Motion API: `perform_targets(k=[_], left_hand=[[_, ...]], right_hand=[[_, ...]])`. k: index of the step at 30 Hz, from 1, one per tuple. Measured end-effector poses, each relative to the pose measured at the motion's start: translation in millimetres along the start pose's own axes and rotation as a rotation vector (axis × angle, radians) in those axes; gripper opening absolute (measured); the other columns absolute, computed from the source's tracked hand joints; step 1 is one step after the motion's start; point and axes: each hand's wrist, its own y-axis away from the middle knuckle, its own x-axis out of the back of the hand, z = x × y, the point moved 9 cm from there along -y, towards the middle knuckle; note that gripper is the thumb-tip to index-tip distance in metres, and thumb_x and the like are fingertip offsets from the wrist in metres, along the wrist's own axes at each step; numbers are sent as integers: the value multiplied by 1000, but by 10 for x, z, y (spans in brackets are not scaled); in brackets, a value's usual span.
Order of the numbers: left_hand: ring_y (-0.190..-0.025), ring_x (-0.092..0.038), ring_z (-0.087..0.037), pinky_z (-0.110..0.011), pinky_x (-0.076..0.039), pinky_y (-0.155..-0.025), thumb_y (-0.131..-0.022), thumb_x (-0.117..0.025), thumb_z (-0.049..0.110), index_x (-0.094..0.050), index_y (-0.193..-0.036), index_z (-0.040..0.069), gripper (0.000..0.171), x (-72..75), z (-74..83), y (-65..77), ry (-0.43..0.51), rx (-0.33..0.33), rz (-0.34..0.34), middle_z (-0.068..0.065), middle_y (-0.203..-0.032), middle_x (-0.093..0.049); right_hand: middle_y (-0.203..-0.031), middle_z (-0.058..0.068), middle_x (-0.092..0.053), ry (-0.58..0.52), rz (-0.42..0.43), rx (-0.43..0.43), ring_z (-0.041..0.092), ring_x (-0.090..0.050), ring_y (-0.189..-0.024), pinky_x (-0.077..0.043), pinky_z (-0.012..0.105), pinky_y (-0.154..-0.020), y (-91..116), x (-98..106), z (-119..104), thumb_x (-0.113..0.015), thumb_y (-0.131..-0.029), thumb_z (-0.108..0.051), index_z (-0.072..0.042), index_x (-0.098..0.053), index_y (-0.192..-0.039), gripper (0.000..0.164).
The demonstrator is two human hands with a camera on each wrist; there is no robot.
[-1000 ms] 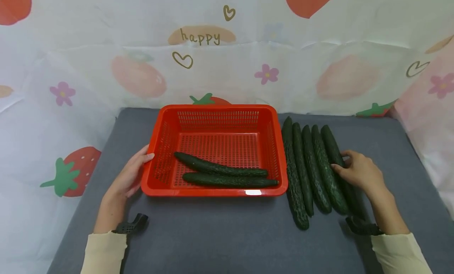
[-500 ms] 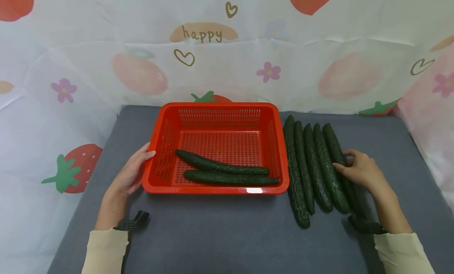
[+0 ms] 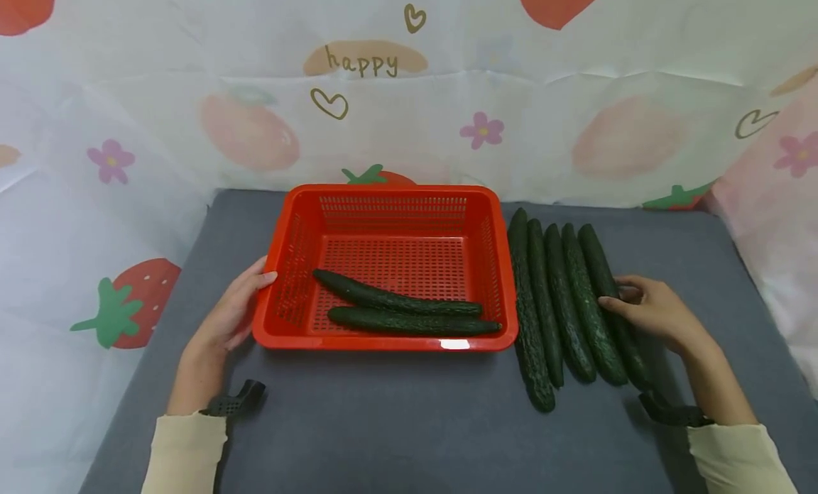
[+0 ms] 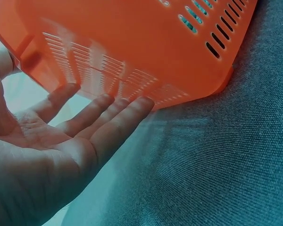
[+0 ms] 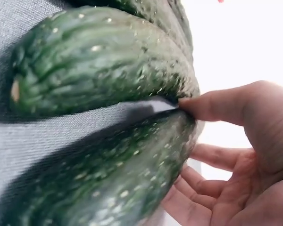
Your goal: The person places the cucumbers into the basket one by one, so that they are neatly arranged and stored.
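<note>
From where I stand, the person's left hand has hold of the red basket by its left side, the thumb lapped over the rim and the other fingers set against the outside of the wall. The right hand is grasping the outermost cucumber between thumb and fingers; that cucumber lies on the grey table, at the far right end of a row of five. From the right wrist I can see the thumb tucked into the narrow gap beside the neighbouring cucumber, with the fingers round on the other side.

The three remaining cucumbers of the row lie close together, lengthwise away from the person, and the leftmost is just beside the basket's right edge. Inside the basket, two more rest crosswise near the front wall: a curved cucumber behind and a straighter cucumber in front.

Both forearms wear cream sleeves and a black wrist mount. Behind the table hangs a pale cloth printed with strawberries, flowers, hearts and the word "happy".
</note>
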Motion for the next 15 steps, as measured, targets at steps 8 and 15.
perform_targets(k=[8, 15], left_hand=[[-96, -75, -6, -24, -64, -85, -115, -37, 17, -37, -156, 18, 41, 0, 15, 2, 14, 3, -10, 4, -119, -73], [-100, -74, -5, -24, -64, -87, -115, -36, 16, -35, -158, 18, 43, -7, 11, -5, 20, -4, -24, 5, -123, -72]], right_hand=[[-146, 46, -49, 89, 51, 1, 63, -53, -128, -56, 66, -93, -10, 72, -64, -57, -108, -46, 19, -40, -150, 79], [-151, 46, -43, 20, 67, -18, 62, -48, -134, -53, 67, -98, 20, 76, -13, -53, -110, -46, 18, -36, -153, 79]])
